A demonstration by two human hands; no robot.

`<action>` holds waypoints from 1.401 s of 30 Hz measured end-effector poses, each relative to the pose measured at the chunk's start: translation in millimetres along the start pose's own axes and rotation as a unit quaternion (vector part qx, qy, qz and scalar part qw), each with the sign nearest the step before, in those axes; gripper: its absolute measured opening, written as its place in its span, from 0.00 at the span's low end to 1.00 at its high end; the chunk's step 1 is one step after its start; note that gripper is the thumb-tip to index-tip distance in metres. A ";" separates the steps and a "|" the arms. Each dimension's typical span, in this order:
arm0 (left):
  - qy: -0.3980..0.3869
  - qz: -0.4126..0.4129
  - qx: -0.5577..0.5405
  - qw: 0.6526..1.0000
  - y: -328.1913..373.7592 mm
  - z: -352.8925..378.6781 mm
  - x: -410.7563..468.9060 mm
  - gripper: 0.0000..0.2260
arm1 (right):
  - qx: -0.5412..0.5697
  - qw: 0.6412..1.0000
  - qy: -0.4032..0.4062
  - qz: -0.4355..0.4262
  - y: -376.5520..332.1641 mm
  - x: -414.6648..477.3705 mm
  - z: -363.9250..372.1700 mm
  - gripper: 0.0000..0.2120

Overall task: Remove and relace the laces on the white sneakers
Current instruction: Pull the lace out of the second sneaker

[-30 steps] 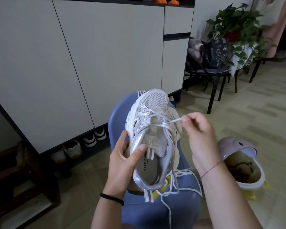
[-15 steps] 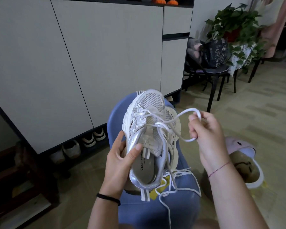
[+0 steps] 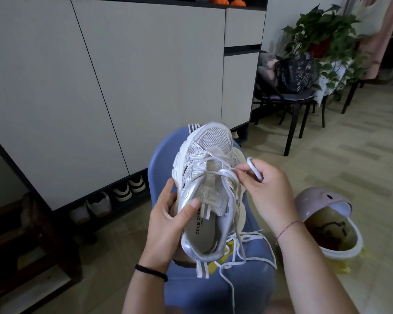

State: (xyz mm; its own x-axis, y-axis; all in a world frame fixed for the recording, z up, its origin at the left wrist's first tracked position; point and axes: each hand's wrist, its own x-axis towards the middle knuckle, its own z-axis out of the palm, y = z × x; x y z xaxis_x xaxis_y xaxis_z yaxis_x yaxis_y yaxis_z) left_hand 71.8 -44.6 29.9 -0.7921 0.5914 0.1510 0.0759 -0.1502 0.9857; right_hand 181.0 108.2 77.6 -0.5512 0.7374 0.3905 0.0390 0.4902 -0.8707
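Sneaker (image 3: 210,177) is held up over a blue stool (image 3: 161,159), toe pointing away and the opening facing the camera. It looks light to me: soft mesh up top, shiny silver overlays, and a chunky sole that's probably the only stiff part. So hold it by the sole and heel, not the mesh, which would just squash.

That's pretty much what the left hand (image 3: 168,225) does. Its fingers are curled under the side and the thumb is pressed down on the collar next to the tongue.

The lace (image 3: 216,158) is a thin white cord crossing the upper eyelets, and its loose ends trail down in a tangle onto the stool seat. It's limp and likely a bit slick, so I'd pinch it close to the eyelet and pull in short bits. The right hand (image 3: 268,191) has its fingertips closed on a strand right at the shoe's right edge, with a small loop sticking up over the fingers.

Further out there's a pink bin (image 3: 327,223) on the floor to the right and more shoes (image 3: 127,189) tucked under the cabinet (image 3: 145,75).
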 end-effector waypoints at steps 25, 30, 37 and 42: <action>0.052 -0.003 0.009 0.999 -4.5 -9.4 4.5 0.48 | 0.004 0.973 0.207 0.105 31.2 13.1 -30.1 0.14; 0.012 0.010 0.073 0.997 -5.6 -3.1 2.0 0.54 | -0.081 0.995 -0.013 0.064 14.2 4.7 -6.0 0.03; -0.010 0.021 0.148 0.989 -4.6 0.6 0.7 0.57 | -0.031 0.997 0.010 -0.072 -4.6 0.6 3.6 0.04; -0.013 0.030 0.213 0.977 -11.0 2.4 0.6 0.55 | -0.096 0.992 -0.019 -0.077 -0.6 3.3 11.3 0.04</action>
State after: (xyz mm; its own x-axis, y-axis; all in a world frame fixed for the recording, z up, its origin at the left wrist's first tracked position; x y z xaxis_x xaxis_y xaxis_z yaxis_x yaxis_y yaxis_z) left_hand 71.9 -40.7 19.3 -0.7627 0.6131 0.2056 0.3711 0.1547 0.9156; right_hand 169.8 105.1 76.1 -0.5943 0.6300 0.4999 0.1077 0.6784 -0.7268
